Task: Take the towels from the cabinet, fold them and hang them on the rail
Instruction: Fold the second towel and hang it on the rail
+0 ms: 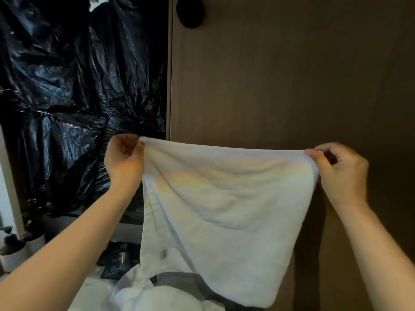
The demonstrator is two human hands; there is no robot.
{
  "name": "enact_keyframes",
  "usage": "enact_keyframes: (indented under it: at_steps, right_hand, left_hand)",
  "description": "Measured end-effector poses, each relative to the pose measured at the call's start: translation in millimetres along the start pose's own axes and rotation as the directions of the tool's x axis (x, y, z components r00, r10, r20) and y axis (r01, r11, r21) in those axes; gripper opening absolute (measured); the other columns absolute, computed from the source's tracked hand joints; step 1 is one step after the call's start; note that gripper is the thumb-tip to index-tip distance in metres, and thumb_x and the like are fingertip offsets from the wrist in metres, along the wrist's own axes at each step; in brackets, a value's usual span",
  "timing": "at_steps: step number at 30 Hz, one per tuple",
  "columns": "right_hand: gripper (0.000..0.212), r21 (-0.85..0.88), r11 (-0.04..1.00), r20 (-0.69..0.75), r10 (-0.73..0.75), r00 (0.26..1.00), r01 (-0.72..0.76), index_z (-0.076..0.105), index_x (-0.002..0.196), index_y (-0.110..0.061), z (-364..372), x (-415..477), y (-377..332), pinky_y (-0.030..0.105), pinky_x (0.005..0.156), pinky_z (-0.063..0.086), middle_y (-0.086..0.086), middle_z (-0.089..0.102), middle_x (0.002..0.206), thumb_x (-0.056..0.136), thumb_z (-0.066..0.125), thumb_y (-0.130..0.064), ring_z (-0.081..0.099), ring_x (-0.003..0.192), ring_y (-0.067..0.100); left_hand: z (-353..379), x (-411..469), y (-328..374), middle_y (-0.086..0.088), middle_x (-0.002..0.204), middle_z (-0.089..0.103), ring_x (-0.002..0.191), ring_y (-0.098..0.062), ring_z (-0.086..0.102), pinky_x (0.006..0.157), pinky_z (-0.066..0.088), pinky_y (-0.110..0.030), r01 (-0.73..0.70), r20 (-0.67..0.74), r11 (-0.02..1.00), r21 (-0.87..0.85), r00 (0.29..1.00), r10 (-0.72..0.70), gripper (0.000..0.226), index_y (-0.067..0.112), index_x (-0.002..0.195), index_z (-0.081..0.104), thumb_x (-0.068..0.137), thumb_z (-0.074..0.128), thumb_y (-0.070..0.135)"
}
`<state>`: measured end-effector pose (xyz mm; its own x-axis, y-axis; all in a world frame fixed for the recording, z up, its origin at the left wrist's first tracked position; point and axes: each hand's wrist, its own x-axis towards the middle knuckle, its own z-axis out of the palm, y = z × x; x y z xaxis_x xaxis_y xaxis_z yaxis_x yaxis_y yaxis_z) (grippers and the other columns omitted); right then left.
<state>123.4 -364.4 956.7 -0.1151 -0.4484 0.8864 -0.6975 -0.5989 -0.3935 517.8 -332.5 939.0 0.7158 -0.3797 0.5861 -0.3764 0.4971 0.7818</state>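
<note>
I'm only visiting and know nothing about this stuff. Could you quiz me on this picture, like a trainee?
1. True or false: the left hand and right hand each pinch a top corner of the white towel.
2. What hangs left of the brown door? A) black plastic sheeting B) a mirror C) a curtain
3. Fill in: the towel's small label sits near its ____ edge.
Key: 1 true; 2 A; 3 left.

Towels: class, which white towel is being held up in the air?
The spread towel, pinched at its top corners by the left hand and right hand; the other towel lies bunched below.
</note>
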Motion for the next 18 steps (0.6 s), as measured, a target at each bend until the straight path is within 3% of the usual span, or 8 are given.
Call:
enact_keyframes:
  at_steps: [4,8,11,16,18]
  right_hand:
    - [0.004,0.059,0.992,0.017,0.108,0.994,-0.108,0.062,0.088,-0.031,4.3,-10.6,9.9,0.018,0.060,0.041,-0.021,0.059,0.081,0.088,0.066,-0.032,0.057,0.076,-0.002]
    - [0.008,0.017,0.993,0.108,0.118,0.987,-0.120,0.068,0.097,-0.028,11.8,-22.7,24.1,0.016,0.066,0.041,-0.015,0.063,0.086,0.089,0.067,-0.025,0.058,0.081,-0.001]
    - [0.006,-0.084,0.988,0.214,0.146,0.966,-0.131,0.069,0.087,-0.029,19.2,-38.3,38.2,0.015,0.063,0.039,-0.016,0.064,0.083,0.090,0.064,-0.027,0.057,0.080,-0.003]
    - [0.016,-0.322,0.919,0.401,0.351,0.846,-0.229,0.061,0.076,-0.031,41.0,-75.6,55.0,0.027,0.062,0.047,-0.007,0.064,0.082,0.092,0.063,-0.032,0.056,0.074,0.006]
    - [0.008,-0.310,0.915,0.438,0.377,0.816,-0.256,0.064,0.085,-0.029,47.1,-92.5,49.3,0.027,0.069,0.049,-0.008,0.064,0.091,0.092,0.064,-0.034,0.058,0.081,0.009]
  left_hand:
    - [-0.4,-5.2,-1.5,0.012,0.085,0.062,0.067,0.013,0.056,0.061,0.044,-0.004,-0.021,0.028,1.000,-0.001,0.999,0.021,0.011,0.019,0.096,0.060,0.086,0.065,0.016]
    - [-2.4,-15.0,-11.0,0.010,0.084,0.061,0.063,0.014,0.056,0.059,0.042,-0.002,0.016,0.043,1.000,-0.016,0.999,-0.015,0.014,0.014,0.097,0.060,0.085,0.066,0.011]
    - [-6.7,-23.9,-22.3,0.009,0.079,0.060,0.058,0.013,0.054,0.057,0.041,-0.001,0.050,0.083,0.998,0.036,0.995,-0.052,0.016,0.009,0.100,0.061,0.085,0.065,0.008]
    - [-14.5,-54.7,-43.1,0.005,0.074,0.061,0.059,0.010,0.056,0.053,0.038,0.001,0.143,0.161,0.969,0.204,0.971,-0.177,0.015,0.013,0.101,0.063,0.086,0.063,0.010]
    - [-14.1,-72.4,-47.2,0.003,0.083,0.062,0.066,0.000,0.057,0.053,0.038,-0.001,0.139,0.190,0.947,0.290,0.961,-0.199,0.014,0.015,0.099,0.063,0.087,0.060,0.008]
